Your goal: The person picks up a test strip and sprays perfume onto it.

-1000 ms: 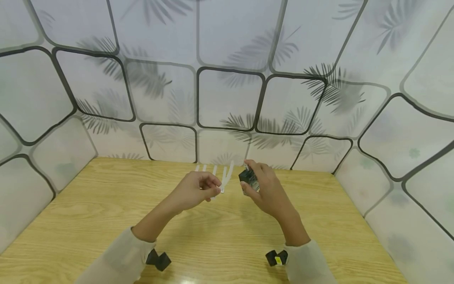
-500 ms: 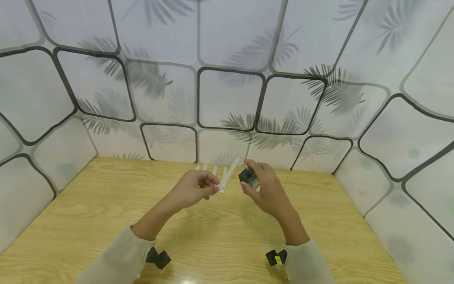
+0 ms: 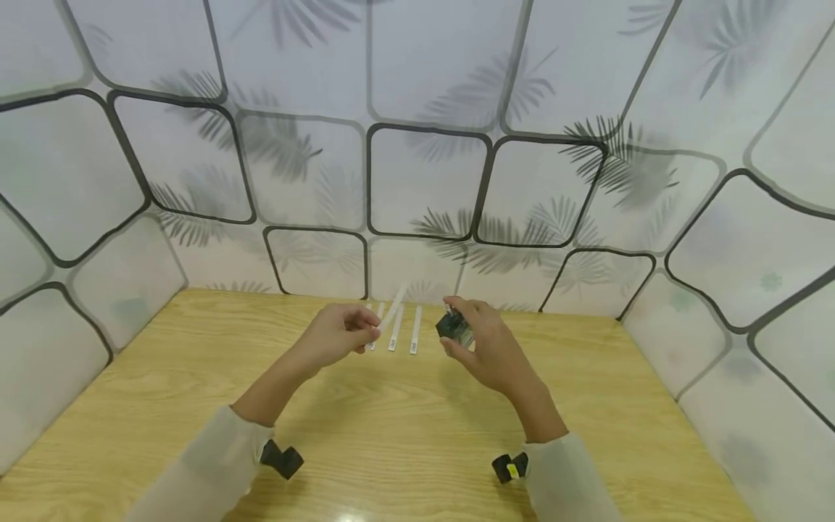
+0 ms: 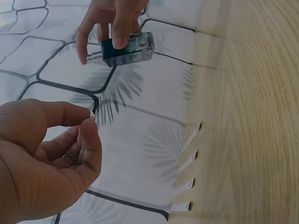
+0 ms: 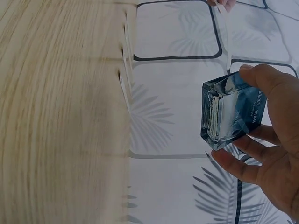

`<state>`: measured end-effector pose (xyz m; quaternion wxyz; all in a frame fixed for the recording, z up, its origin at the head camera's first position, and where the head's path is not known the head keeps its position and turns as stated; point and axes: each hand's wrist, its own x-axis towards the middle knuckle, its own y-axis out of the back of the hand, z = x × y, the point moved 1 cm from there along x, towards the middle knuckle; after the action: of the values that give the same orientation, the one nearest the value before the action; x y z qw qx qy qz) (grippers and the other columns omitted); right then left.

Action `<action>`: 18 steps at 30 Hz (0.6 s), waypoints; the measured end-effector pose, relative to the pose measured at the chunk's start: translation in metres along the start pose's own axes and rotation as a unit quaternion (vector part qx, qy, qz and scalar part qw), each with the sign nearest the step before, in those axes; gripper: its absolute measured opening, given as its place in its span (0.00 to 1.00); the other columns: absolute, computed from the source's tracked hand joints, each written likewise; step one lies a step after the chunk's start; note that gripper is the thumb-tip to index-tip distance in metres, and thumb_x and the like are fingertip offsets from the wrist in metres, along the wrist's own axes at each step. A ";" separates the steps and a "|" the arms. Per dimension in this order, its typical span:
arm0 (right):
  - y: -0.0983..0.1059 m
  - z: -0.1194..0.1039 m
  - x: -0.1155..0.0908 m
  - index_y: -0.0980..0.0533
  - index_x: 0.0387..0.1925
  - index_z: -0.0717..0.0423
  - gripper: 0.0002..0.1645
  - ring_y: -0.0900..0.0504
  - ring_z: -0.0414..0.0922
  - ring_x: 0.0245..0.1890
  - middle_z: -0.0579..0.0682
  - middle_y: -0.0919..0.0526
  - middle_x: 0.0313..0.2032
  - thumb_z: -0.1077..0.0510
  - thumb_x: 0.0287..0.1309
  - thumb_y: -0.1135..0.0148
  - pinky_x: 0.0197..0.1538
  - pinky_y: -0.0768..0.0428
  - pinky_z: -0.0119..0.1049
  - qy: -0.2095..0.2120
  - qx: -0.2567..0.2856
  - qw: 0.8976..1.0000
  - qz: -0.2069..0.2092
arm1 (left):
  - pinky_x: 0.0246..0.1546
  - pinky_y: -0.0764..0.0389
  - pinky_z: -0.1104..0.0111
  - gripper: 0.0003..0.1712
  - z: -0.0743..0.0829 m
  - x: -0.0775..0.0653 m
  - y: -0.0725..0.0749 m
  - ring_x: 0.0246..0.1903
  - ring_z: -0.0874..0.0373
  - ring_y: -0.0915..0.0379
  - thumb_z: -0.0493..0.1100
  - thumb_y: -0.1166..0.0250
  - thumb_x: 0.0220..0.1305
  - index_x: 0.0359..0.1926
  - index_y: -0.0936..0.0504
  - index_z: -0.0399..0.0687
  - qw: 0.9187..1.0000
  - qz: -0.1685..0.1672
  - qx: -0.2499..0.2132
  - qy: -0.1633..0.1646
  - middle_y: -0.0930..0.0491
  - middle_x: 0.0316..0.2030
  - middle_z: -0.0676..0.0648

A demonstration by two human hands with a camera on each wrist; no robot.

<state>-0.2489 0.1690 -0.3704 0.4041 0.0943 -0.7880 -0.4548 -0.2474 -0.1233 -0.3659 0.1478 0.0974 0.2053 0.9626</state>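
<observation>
My left hand (image 3: pixel 339 337) pinches the end of a thin white paper strip (image 3: pixel 393 307) between thumb and index finger; the strip slants up to the right. In the left wrist view, only a small bit of it shows at the fingertips. To the right, my right hand (image 3: pixel 488 344) grips a blue-green glass perfume bottle (image 5: pixel 233 112), tilted on its side above the table. One fingertip rests at its silver spray nozzle (image 4: pixel 95 57), which points toward the left hand's side. A gap separates bottle and strip.
Several more white strips (image 3: pixel 415 332) with small printed labels lie in a row near the back edge of the wooden table (image 3: pixel 391 435). Behind them rises a patterned cloth wall (image 3: pixel 424 181), which also encloses both sides.
My left hand has moved left, carrying the strip away from the bottle and uncovering more of the strips on the table. My right hand with the bottle has stayed nearly still.
</observation>
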 end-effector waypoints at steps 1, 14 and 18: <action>-0.001 0.002 0.001 0.35 0.74 0.51 0.40 0.24 0.56 0.62 0.59 0.24 0.61 0.51 0.66 0.30 0.60 0.21 0.57 0.000 -0.003 1.000 -0.008 | 0.35 0.16 0.67 0.12 -0.002 0.001 0.002 0.29 0.54 0.21 0.38 0.34 0.71 0.50 0.17 0.33 1.000 0.003 0.001 0.005 0.17 0.36 0.43; -0.018 0.021 0.010 0.36 0.74 0.55 0.40 0.27 0.59 0.65 0.57 0.27 0.67 0.53 0.66 0.30 0.64 0.27 0.61 -0.018 0.029 0.995 -0.089 | 0.45 0.15 0.61 0.15 -0.035 0.008 0.032 0.33 0.56 0.23 0.37 0.36 0.72 0.54 0.20 0.31 0.996 0.027 -0.024 0.083 0.18 0.42 0.39; -0.022 0.027 0.014 0.35 0.73 0.55 0.40 0.26 0.57 0.65 0.55 0.27 0.68 0.57 0.64 0.29 0.59 0.21 0.56 -0.043 0.086 0.990 -0.104 | 0.46 0.15 0.62 0.15 -0.047 0.010 0.040 0.37 0.54 0.22 0.36 0.37 0.72 0.54 0.21 0.30 0.993 0.036 -0.035 0.106 0.19 0.46 0.36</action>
<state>-0.2828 0.1665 -0.3873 0.3105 0.1907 -0.8269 -0.4284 -0.2784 -0.1716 -0.3898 0.0938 -0.0034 0.1820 0.9788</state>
